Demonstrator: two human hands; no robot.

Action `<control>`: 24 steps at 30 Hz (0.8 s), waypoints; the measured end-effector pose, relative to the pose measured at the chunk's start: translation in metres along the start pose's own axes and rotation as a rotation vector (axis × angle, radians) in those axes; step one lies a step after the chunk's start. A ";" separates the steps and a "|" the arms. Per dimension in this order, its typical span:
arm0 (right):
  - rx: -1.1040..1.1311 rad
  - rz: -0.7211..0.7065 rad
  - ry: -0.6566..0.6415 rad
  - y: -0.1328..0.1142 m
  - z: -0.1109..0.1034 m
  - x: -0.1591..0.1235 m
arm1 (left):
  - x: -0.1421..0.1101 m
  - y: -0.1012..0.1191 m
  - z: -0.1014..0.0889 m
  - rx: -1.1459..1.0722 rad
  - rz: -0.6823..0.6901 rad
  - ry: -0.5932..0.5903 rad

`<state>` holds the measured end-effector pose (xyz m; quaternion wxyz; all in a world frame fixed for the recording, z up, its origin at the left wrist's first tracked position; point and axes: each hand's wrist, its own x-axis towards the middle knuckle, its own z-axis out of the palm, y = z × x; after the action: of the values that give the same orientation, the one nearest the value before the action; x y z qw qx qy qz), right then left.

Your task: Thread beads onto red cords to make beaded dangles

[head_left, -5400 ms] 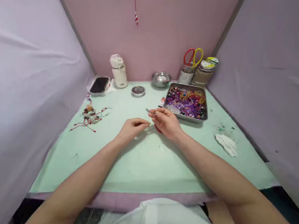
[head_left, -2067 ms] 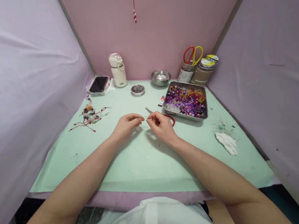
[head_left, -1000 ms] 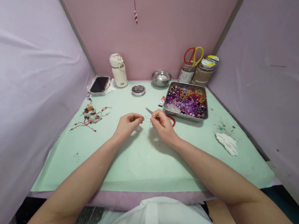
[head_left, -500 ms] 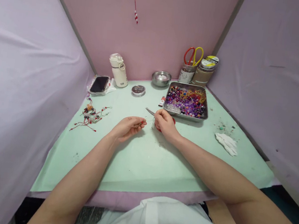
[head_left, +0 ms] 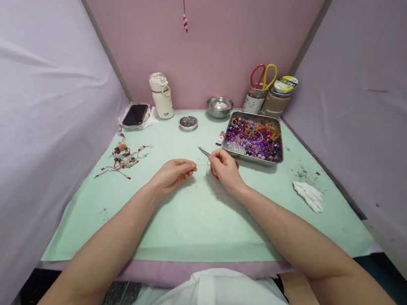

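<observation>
Clearly, in the head view, both hands meet near the middle of the mint-green worktop (head_left: 194,221), with a fine thread (head_left: 202,165) between them. The left hand (head_left: 181,169) has its fingertips pressed together, pinching the thread's near end; the right hand (head_left: 220,164) pinches it opposite. Red-handled scissors (head_left: 203,151) show behind the right hand; whether it touches them I cannot tell.

Taking the hands as the clock's centre, a metal tray (head_left: 251,161) of beads sits at two o'clock. Just beside it, at one, lies a small red-and-white packet (head_left: 220,138), its print too tiny to read. Farther out between one and two stands a jar (head_left: 275,104), topped by a yellow, black and white spool (head_left: 286,84) with bold lettering too blurred to make out. Next to it, a glass holder (head_left: 254,102) wears a patterned white label. A cream bottle (head_left: 163,102) at eleven bears an unreadable dark mark near its base. Beaded strings (head_left: 123,158) lie at nine.
</observation>
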<state>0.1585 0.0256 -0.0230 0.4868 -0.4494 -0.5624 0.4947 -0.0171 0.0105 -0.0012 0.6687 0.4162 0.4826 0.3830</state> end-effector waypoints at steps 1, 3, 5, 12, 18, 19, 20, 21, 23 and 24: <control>-0.027 -0.021 0.018 0.000 0.000 -0.001 | 0.000 0.001 0.001 -0.018 0.001 0.014; -0.097 -0.062 0.032 0.000 0.002 -0.002 | 0.000 0.003 0.002 -0.060 0.000 0.046; -0.176 -0.096 0.012 0.001 0.004 -0.004 | 0.000 0.004 0.003 -0.104 0.003 0.092; -0.411 -0.263 -0.101 0.006 0.006 -0.010 | 0.005 0.000 0.003 -0.167 0.027 0.199; -0.592 -0.407 -0.195 0.002 0.000 -0.009 | 0.006 -0.006 0.002 0.197 0.192 0.275; -0.633 -0.438 -0.205 0.000 -0.001 -0.009 | 0.006 -0.006 0.002 0.301 0.231 0.304; -0.678 -0.469 -0.203 -0.001 -0.001 -0.009 | 0.006 -0.007 0.001 0.395 0.271 0.326; -0.723 -0.499 -0.192 -0.002 -0.002 -0.009 | 0.006 -0.007 0.001 0.475 0.310 0.333; -0.791 -0.543 -0.162 -0.004 -0.002 -0.008 | 0.006 -0.008 0.002 0.577 0.375 0.315; -0.809 -0.556 -0.150 -0.005 -0.002 -0.008 | 0.005 -0.008 0.002 0.608 0.399 0.296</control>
<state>0.1618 0.0174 -0.0192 0.3450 -0.3985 -0.8414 0.1191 -0.0129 0.0119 -0.0103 0.3503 0.6212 0.5750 0.4010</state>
